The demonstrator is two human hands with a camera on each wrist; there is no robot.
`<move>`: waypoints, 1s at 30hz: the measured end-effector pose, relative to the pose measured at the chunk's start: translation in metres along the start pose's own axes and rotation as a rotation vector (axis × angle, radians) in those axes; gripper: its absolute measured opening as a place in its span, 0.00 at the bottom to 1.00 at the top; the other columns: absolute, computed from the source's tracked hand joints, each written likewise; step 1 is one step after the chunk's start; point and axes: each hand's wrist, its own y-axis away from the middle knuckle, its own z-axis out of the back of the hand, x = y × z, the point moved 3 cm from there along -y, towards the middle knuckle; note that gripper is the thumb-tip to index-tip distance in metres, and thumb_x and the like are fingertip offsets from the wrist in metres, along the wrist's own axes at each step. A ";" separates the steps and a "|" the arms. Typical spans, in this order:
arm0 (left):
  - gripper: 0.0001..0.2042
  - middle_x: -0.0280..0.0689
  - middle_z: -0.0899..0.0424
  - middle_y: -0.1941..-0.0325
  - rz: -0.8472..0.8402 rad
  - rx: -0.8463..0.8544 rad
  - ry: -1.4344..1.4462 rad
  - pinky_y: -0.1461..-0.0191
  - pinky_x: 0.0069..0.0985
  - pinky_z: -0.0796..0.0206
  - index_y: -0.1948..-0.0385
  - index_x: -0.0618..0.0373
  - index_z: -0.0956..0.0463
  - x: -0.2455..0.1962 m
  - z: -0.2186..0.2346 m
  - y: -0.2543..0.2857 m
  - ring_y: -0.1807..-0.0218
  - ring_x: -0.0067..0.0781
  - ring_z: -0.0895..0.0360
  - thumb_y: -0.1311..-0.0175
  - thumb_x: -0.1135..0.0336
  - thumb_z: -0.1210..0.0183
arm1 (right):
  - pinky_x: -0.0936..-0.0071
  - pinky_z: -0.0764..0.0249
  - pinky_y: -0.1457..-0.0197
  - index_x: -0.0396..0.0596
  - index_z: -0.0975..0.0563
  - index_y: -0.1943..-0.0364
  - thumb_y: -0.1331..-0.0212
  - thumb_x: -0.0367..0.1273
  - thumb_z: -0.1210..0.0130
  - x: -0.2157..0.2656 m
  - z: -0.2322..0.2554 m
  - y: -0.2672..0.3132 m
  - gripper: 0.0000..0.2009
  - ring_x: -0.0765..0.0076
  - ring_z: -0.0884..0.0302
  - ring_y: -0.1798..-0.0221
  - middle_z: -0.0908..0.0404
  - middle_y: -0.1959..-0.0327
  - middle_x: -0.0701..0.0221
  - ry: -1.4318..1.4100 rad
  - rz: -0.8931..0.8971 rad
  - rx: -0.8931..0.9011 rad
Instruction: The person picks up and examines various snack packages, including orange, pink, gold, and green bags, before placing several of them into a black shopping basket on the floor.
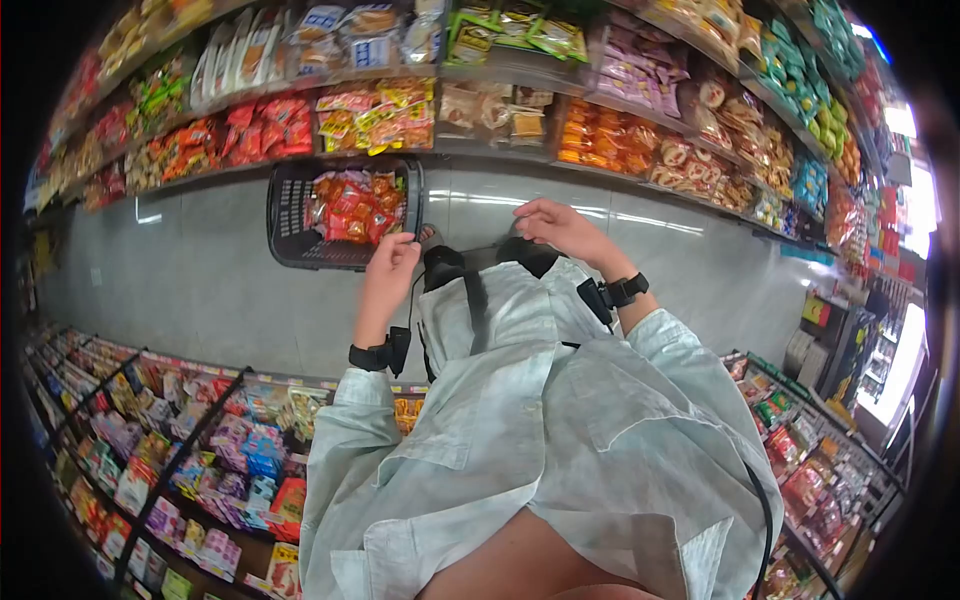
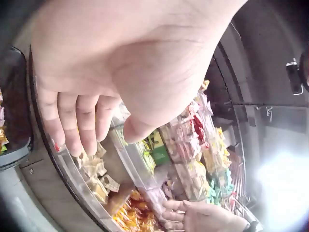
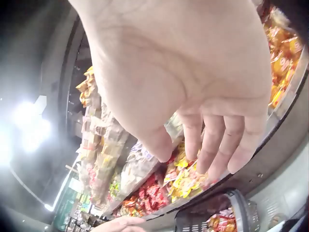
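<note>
Left hand: the left hand is hovering above the basket's near right corner, fingers hanging loosely bent, holding nothing.
Right hand: the right hand is hanging out in front of the body, well apart from the left, fingers relaxed and carrying nothing.
Basket: the dark basket is standing on the grey floor, just below the snack shelves, left of the person's feet.
Basket load: red and orange packets are lying heaped inside, mostly toward the right side.
Shelf front: red packets and yellow packets are filling neighbouring bins beyond the basket; orange packets are sitting farther right.
Person: wearing a pale shirt, black straps circling both wrists.
Behind: a rack is displaying colourful packs.
</note>
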 end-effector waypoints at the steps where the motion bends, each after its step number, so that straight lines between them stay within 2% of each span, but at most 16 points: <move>1: 0.14 0.32 0.16 0.61 -0.007 0.018 -0.059 0.52 0.23 0.26 0.45 0.60 0.20 -0.014 -0.016 -0.004 0.59 0.20 0.20 0.24 0.61 0.36 | 0.76 0.22 0.42 0.46 0.20 0.40 0.24 0.37 0.41 -0.013 0.017 0.001 0.16 0.77 0.18 0.50 0.14 0.51 0.73 -0.028 0.002 -0.031; 5: 0.13 0.37 0.13 0.60 -0.081 0.126 -0.213 0.51 0.27 0.23 0.46 0.58 0.19 -0.046 -0.077 -0.019 0.60 0.27 0.16 0.25 0.62 0.36 | 0.77 0.22 0.47 0.47 0.19 0.42 0.26 0.36 0.40 -0.069 0.096 0.010 0.14 0.78 0.18 0.53 0.13 0.53 0.75 -0.068 -0.105 -0.187; 7: 0.13 0.38 0.11 0.60 -0.064 0.123 -0.289 0.50 0.28 0.22 0.46 0.59 0.20 -0.051 -0.107 -0.029 0.59 0.29 0.14 0.25 0.63 0.36 | 0.78 0.23 0.48 0.48 0.18 0.43 0.27 0.36 0.39 -0.104 0.143 0.010 0.14 0.79 0.18 0.54 0.13 0.54 0.75 -0.074 -0.162 -0.242; 10: 0.14 0.40 0.11 0.58 -0.033 0.097 -0.334 0.50 0.29 0.21 0.45 0.60 0.20 -0.076 -0.158 -0.033 0.58 0.30 0.13 0.25 0.63 0.36 | 0.74 0.21 0.46 0.50 0.20 0.43 0.28 0.43 0.36 -0.177 0.218 -0.003 0.17 0.77 0.19 0.49 0.14 0.48 0.73 -0.124 -0.118 -0.217; 13: 0.14 0.41 0.10 0.58 -0.033 0.064 -0.348 0.49 0.30 0.21 0.45 0.60 0.21 -0.095 -0.216 -0.036 0.58 0.31 0.13 0.26 0.64 0.36 | 0.72 0.20 0.49 0.46 0.21 0.42 0.31 0.41 0.34 -0.209 0.277 -0.015 0.19 0.75 0.18 0.51 0.14 0.50 0.71 -0.154 -0.106 -0.408; 17: 0.15 0.41 0.10 0.57 -0.124 0.138 -0.338 0.48 0.30 0.21 0.43 0.60 0.21 -0.140 -0.281 -0.021 0.56 0.33 0.12 0.26 0.65 0.35 | 0.66 0.20 0.39 0.39 0.21 0.40 0.38 0.40 0.30 -0.227 0.349 -0.055 0.26 0.61 0.14 0.44 0.13 0.46 0.60 -0.092 -0.032 -0.767; 19: 0.16 0.40 0.10 0.56 -0.077 0.135 -0.355 0.47 0.30 0.22 0.42 0.60 0.21 -0.151 -0.294 -0.014 0.54 0.32 0.13 0.26 0.65 0.36 | 0.63 0.21 0.35 0.37 0.22 0.38 0.40 0.42 0.29 -0.232 0.382 -0.084 0.30 0.54 0.14 0.40 0.13 0.42 0.55 -0.019 -0.021 -0.896; 20: 0.16 0.39 0.10 0.55 -0.042 0.125 -0.380 0.45 0.29 0.22 0.41 0.60 0.21 -0.153 -0.297 -0.011 0.53 0.31 0.13 0.25 0.66 0.36 | 0.61 0.21 0.34 0.35 0.24 0.35 0.42 0.46 0.27 -0.231 0.395 -0.092 0.36 0.49 0.15 0.38 0.14 0.41 0.52 0.022 -0.067 -0.900; 23: 0.16 0.41 0.10 0.55 -0.038 0.054 -0.453 0.46 0.31 0.22 0.42 0.59 0.21 -0.145 -0.295 -0.001 0.54 0.33 0.12 0.26 0.65 0.36 | 0.60 0.22 0.33 0.35 0.25 0.32 0.44 0.50 0.26 -0.227 0.413 -0.114 0.41 0.46 0.16 0.36 0.15 0.39 0.50 0.153 -0.215 -0.902; 24: 0.16 0.42 0.10 0.56 -0.055 0.023 -0.478 0.47 0.32 0.22 0.42 0.59 0.21 -0.139 -0.291 0.001 0.55 0.35 0.12 0.26 0.65 0.35 | 0.58 0.22 0.33 0.36 0.28 0.32 0.45 0.52 0.26 -0.207 0.409 -0.102 0.43 0.41 0.16 0.36 0.15 0.40 0.49 0.109 -0.251 -0.881; 27: 0.16 0.42 0.10 0.56 -0.025 -0.004 -0.449 0.47 0.32 0.22 0.42 0.59 0.21 -0.133 -0.284 0.007 0.54 0.36 0.12 0.26 0.65 0.35 | 0.53 0.22 0.34 0.37 0.31 0.38 0.45 0.47 0.26 -0.201 0.399 -0.106 0.39 0.37 0.16 0.39 0.16 0.44 0.43 0.046 -0.265 -1.050; 28: 0.16 0.42 0.10 0.56 -0.009 -0.004 -0.449 0.48 0.32 0.22 0.42 0.59 0.21 -0.133 -0.285 0.008 0.54 0.36 0.12 0.26 0.65 0.35 | 0.50 0.22 0.35 0.42 0.34 0.41 0.45 0.47 0.25 -0.196 0.391 -0.104 0.37 0.35 0.16 0.40 0.17 0.45 0.41 0.005 -0.265 -1.069; 30: 0.16 0.42 0.10 0.56 0.025 -0.002 -0.446 0.48 0.31 0.22 0.42 0.59 0.21 -0.134 -0.288 0.009 0.54 0.36 0.12 0.26 0.65 0.35 | 0.49 0.22 0.35 0.43 0.34 0.40 0.46 0.48 0.25 -0.189 0.383 -0.108 0.37 0.34 0.16 0.40 0.17 0.44 0.42 -0.011 -0.253 -1.053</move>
